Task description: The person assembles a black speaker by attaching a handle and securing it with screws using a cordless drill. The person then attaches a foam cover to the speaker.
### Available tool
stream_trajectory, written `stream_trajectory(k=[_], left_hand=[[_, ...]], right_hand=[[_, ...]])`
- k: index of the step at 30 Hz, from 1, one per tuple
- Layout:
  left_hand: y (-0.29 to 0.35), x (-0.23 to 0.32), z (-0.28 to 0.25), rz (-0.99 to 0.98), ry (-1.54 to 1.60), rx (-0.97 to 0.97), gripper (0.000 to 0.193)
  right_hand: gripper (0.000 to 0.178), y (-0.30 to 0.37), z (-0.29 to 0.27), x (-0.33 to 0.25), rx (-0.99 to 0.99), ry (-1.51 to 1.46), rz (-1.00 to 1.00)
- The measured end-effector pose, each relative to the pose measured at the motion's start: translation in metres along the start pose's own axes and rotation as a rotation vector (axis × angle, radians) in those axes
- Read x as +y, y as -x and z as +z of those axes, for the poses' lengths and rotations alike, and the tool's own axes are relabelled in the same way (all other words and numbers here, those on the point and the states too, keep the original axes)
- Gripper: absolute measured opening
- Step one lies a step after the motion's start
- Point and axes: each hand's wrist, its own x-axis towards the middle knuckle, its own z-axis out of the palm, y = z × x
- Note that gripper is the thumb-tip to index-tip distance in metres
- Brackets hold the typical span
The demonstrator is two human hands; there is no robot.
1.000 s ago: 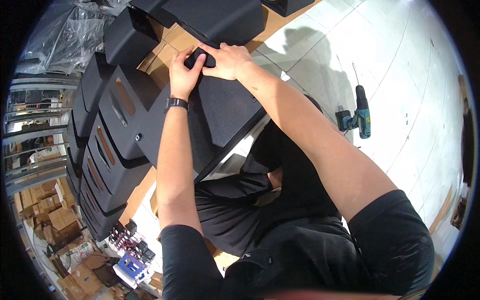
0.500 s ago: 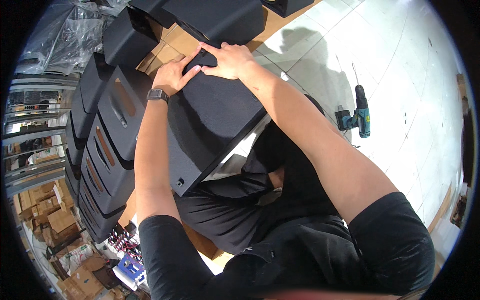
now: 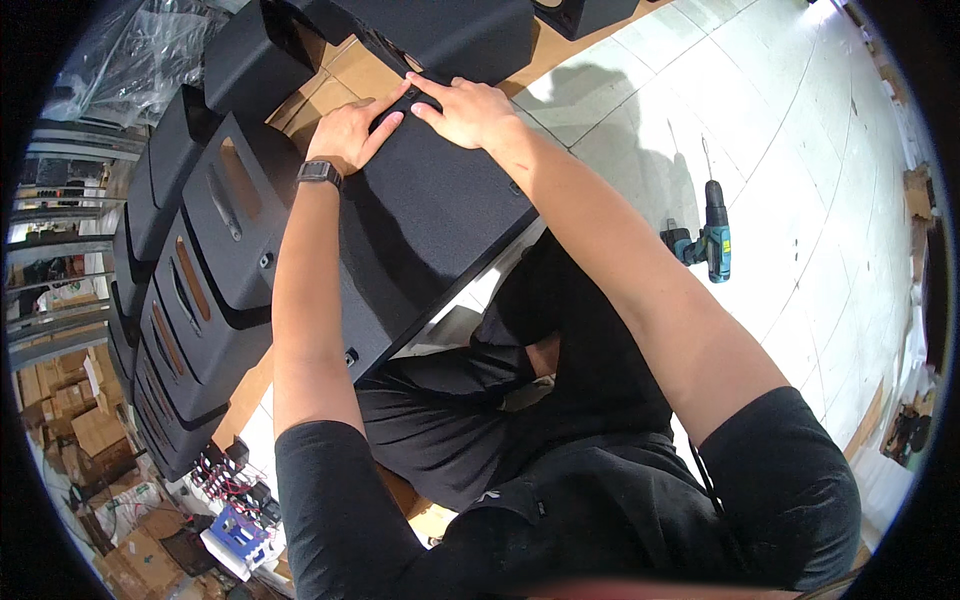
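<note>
A large black, carpet-textured cabinet (image 3: 430, 220), looking like a speaker box, lies tilted in front of my crossed legs. My left hand (image 3: 350, 135), below a dark wristwatch (image 3: 320, 172), rests on its far end with the thumb and forefinger spread. From the right, my right hand (image 3: 468, 112) lies on the same end, fingers stretched out. Both forefingertips come close together at a small dark fitting (image 3: 413, 93) there, which they partly cover. Neither hand grasps anything. Another small fitting (image 3: 350, 357) shows at the cabinet's near corner.
Similar black cabinets with slots and handles (image 3: 228, 215) stand in a row at left; another (image 3: 450, 40) sits beyond my hands. A teal cordless drill (image 3: 715, 240) lies on the white tiled floor (image 3: 780, 130) at right. Small wired parts (image 3: 235, 485) and cardboard boxes (image 3: 95, 425) fill the lower left.
Both hands have shifted slightly toward the cabinet's far end, and the thumbtips sit a little farther apart. The whole view has shifted slightly.
</note>
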Motion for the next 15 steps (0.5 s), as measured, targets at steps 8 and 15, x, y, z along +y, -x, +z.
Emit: stream_trajectory(k=[8,15], left_hand=[[0.001,0.000,0.004,-0.043,-0.027,-0.002,0.051],[0.001,-0.003,0.005,-0.017,0.016,0.018,0.053]], right_hand=[[0.050,-0.003,0.002,-0.004,0.032,-0.213,0.104],[0.045,0.002,-0.002,-0.011,0.078,-0.188,0.128]])
